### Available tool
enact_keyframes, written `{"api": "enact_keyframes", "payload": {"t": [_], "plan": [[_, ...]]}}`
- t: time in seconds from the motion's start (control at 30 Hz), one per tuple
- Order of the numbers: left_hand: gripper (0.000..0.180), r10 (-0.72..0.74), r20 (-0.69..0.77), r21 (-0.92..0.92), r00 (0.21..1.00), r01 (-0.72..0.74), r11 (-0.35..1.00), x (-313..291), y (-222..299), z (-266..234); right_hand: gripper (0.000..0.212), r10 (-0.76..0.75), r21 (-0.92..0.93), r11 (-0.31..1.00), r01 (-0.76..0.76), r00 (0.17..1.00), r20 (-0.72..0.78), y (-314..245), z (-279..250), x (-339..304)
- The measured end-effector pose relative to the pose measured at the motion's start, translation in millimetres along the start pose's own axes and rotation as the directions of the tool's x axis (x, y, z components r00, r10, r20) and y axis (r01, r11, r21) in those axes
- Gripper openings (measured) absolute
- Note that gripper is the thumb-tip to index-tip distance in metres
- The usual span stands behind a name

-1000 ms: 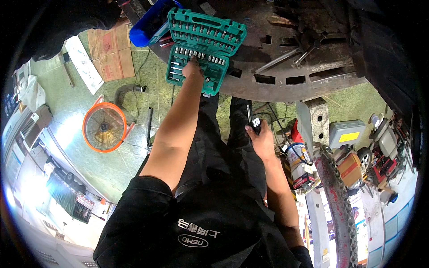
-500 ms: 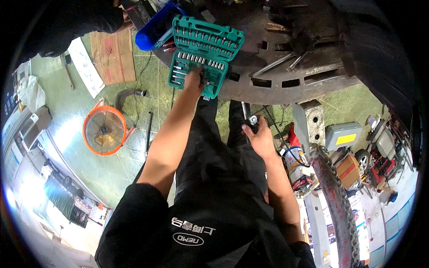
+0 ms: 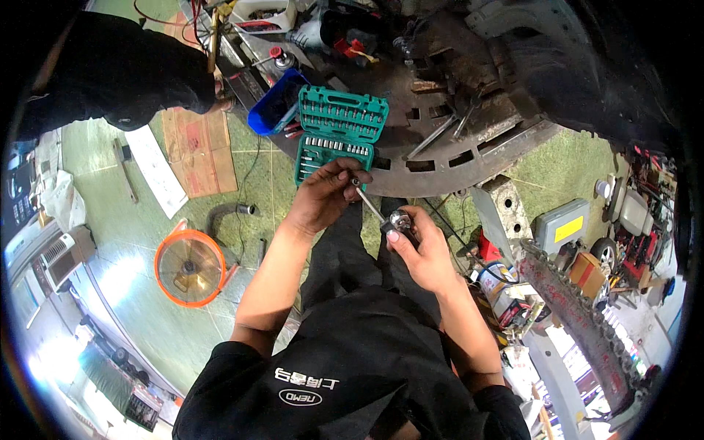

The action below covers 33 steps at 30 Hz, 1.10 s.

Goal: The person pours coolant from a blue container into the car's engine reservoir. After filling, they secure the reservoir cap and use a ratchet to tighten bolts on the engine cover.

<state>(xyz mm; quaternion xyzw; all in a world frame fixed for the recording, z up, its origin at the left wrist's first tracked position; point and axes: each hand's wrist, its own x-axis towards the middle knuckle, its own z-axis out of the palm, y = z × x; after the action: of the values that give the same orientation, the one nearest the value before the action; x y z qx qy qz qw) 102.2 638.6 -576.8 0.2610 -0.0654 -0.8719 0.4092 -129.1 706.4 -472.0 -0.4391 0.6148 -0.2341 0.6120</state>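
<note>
A slim, shiny metal ratchet [image 3: 380,214] with a round chrome head is gripped by the right hand [image 3: 418,253], fingers curled about its handle end. Its thin extension bar tip is pinched by the fingertips of the left hand [image 3: 323,196]. Just beyond lies an open green plastic socket case [image 3: 339,132] on a rusty slotted steel disc [image 3: 469,158].

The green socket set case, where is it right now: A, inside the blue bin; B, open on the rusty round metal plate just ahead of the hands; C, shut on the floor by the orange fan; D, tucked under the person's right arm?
B: the green socket set case lies open, its rows of sockets showing, on the rusty round metal plate, just beyond the left hand.
</note>
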Motion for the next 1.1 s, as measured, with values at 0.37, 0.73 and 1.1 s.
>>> {"api": "enact_keyframes", "payload": {"t": [0.37,0.73,1.1], "plan": [[0.023,-0.042,-0.079,0.59,0.996,0.081,0.803,-49,-1,61,0.039,-0.076,-0.134,0.989,0.067,0.995,-0.06,-8,12,-64],[0.018,0.426,-0.165,0.681,0.889,-0.21,0.701,-100,-148,135,0.031,-0.176,0.041,0.983,0.179,0.982,-0.072,46,-28,-155],[0.023,-0.097,0.288,0.769,0.953,-0.29,-0.57,-129,-125,241,0.039,-0.143,0.577,0.796,0.181,0.983,-0.112,81,-97,-167]]}}
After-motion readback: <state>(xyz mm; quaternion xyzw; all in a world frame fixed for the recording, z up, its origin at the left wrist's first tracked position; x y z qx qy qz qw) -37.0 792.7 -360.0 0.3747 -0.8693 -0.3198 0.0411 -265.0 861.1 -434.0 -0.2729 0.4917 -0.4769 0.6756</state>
